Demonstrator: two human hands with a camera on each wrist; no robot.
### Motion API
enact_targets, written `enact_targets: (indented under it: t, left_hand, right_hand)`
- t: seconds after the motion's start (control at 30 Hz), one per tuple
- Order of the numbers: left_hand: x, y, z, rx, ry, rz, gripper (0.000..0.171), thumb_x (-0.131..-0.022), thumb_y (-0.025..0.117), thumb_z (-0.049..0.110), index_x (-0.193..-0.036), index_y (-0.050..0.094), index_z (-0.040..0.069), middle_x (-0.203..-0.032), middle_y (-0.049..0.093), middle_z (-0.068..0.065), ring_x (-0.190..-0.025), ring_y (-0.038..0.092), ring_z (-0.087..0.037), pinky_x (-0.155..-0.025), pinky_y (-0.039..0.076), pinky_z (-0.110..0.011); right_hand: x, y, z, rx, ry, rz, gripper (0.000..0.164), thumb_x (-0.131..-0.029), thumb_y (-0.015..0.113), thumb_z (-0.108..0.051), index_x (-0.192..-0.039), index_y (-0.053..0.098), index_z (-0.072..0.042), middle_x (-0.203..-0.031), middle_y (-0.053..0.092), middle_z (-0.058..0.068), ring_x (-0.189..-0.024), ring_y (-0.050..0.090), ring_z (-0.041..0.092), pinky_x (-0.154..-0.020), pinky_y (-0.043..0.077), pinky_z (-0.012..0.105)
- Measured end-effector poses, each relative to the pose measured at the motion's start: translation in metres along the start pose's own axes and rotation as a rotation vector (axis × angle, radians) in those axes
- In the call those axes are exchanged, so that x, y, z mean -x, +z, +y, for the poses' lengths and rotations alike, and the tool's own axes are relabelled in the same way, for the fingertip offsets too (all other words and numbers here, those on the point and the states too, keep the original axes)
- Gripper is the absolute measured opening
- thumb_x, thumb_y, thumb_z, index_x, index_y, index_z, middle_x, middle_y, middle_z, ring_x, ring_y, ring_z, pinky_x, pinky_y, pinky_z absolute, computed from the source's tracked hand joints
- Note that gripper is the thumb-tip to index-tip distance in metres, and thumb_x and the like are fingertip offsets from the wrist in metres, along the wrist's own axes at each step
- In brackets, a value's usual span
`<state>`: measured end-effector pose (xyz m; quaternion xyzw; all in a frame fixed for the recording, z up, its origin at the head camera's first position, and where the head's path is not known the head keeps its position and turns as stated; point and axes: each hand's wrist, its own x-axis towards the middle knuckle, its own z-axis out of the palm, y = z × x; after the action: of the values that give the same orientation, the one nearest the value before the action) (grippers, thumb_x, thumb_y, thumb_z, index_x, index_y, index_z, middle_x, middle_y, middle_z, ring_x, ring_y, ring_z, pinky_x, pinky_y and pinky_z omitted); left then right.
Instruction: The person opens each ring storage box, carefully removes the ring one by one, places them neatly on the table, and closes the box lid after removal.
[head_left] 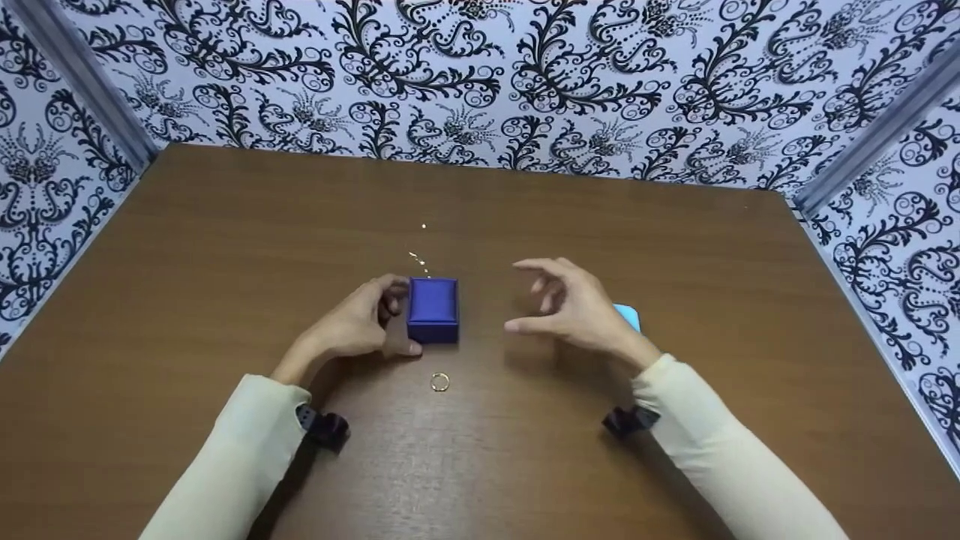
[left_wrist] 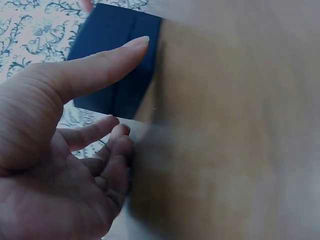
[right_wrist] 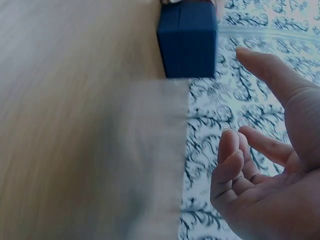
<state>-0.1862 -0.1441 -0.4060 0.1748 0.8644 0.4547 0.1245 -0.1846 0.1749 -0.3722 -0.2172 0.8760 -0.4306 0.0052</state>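
Observation:
A dark blue, square-edged jewelry box (head_left: 433,301) stands on the brown table with its lid down. My left hand (head_left: 358,319) holds it from the left side, the thumb across the front and the index finger at the back; the thumb lies over the box (left_wrist: 95,55) in the left wrist view. To the right, my right hand (head_left: 577,306) hovers apart from the box with thumb and index finger spread, holding nothing. A gold ring (head_left: 440,382) lies in front of the box. Behind it, a thin gold chain (head_left: 418,259) is partly hidden by the box.
A light blue object (head_left: 628,316) is mostly hidden behind my right wrist. One tiny shiny piece (head_left: 424,226) lies farther back on the table (head_left: 225,225). Panels with a black-and-white scroll pattern (head_left: 480,82) border the table's back and sides.

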Motion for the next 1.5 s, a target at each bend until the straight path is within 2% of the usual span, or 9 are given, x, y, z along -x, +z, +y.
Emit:
enact_targets:
  t: [0.13,0.27,0.43,0.6,0.73,0.9,1.07,1.33,1.5]
  left_hand:
    - [0.003,-0.008,0.015,-0.066,0.032,0.033,0.089,-0.069,0.095,0.018,-0.141,0.047,-0.002,-0.106,0.055,-0.016,-0.096,0.054,-0.029,-0.087,0.042,-0.043]
    - [0.005,-0.016,0.038,-0.149,0.071,0.074,0.091,-0.069,0.095,0.02,-0.144,0.047,0.003,-0.11,0.055,-0.016,-0.102,0.052,-0.03,-0.09,0.042,-0.045]
    - [0.002,-0.013,0.07,-0.172,0.127,0.098,0.091,-0.068,0.096,0.023,-0.144,0.049,0.006,-0.112,0.055,-0.014,-0.103,0.053,-0.03,-0.09,0.044,-0.044]
    - [-0.008,0.007,0.092,-0.165,0.227,0.097,0.083,-0.071,0.094,0.023,-0.139,0.053,0.003,-0.109,0.057,-0.015,-0.1,0.056,-0.033,-0.091,0.045,-0.045]
    - [-0.019,0.031,0.104,-0.164,0.26,0.036,0.078,-0.074,0.092,0.024,-0.138,0.054,0.001,-0.107,0.057,-0.015,-0.096,0.056,-0.03,-0.086,0.046,-0.042]
    - [-0.033,0.059,0.116,-0.181,0.232,-0.044,0.077,-0.077,0.09,0.026,-0.14,0.053,0.003,-0.11,0.057,-0.012,-0.097,0.054,-0.024,-0.085,0.046,-0.038]
    - [-0.047,0.081,0.124,-0.188,0.198,-0.088,0.077,-0.079,0.089,0.027,-0.142,0.051,0.005,-0.114,0.058,-0.013,-0.102,0.055,-0.023,-0.087,0.047,-0.038]
    - [-0.064,0.109,0.127,-0.173,0.144,-0.108,0.08,-0.079,0.09,0.029,-0.145,0.05,0.008,-0.116,0.06,-0.011,-0.119,0.055,-0.025,-0.101,0.045,-0.039]
    - [-0.072,0.124,0.126,-0.158,0.129,-0.101,0.08,-0.078,0.09,0.029,-0.145,0.05,0.009,-0.114,0.06,-0.01,-0.139,0.043,-0.028,-0.111,0.037,-0.04]
  right_hand:
    - [0.013,-0.022,0.009,0.017,-0.01,0.049,0.073,-0.067,0.097,-0.022,-0.133,0.066,-0.011,-0.098,0.059,0.016,-0.076,0.059,0.018,-0.07,0.049,0.027]
    - [0.027,-0.043,0.019,0.033,-0.011,0.091,0.072,-0.067,0.097,-0.018,-0.132,0.066,-0.011,-0.097,0.059,0.015,-0.075,0.057,0.018,-0.067,0.047,0.025]
    - [0.046,-0.062,0.033,0.05,-0.007,0.134,0.069,-0.067,0.096,-0.014,-0.13,0.068,-0.01,-0.096,0.058,0.013,-0.076,0.054,0.018,-0.065,0.044,0.024]
    - [0.063,-0.075,0.045,0.078,0.032,0.143,0.07,-0.068,0.096,-0.014,-0.131,0.067,-0.01,-0.096,0.058,0.012,-0.077,0.056,0.019,-0.066,0.046,0.021]
    - [0.074,-0.08,0.058,0.123,0.05,0.141,0.07,-0.067,0.097,-0.017,-0.13,0.067,-0.011,-0.096,0.058,0.009,-0.078,0.057,0.019,-0.067,0.048,0.021]
    - [0.083,-0.083,0.071,0.154,0.063,0.131,0.071,-0.066,0.097,-0.019,-0.13,0.067,-0.008,-0.094,0.057,0.011,-0.077,0.056,0.019,-0.065,0.047,0.021]
    - [0.087,-0.082,0.079,0.175,0.114,0.056,0.074,-0.068,0.097,-0.026,-0.132,0.065,-0.006,-0.097,0.057,0.01,-0.079,0.055,0.019,-0.069,0.046,0.024]
    - [0.084,-0.079,0.09,0.197,0.178,-0.055,0.074,-0.071,0.095,-0.028,-0.132,0.063,-0.001,-0.099,0.057,0.009,-0.08,0.053,0.019,-0.072,0.045,0.027]
    - [0.081,-0.078,0.091,0.197,0.171,-0.067,0.068,-0.071,0.094,-0.026,-0.126,0.066,0.003,-0.095,0.058,0.009,-0.077,0.052,0.019,-0.069,0.045,0.027]
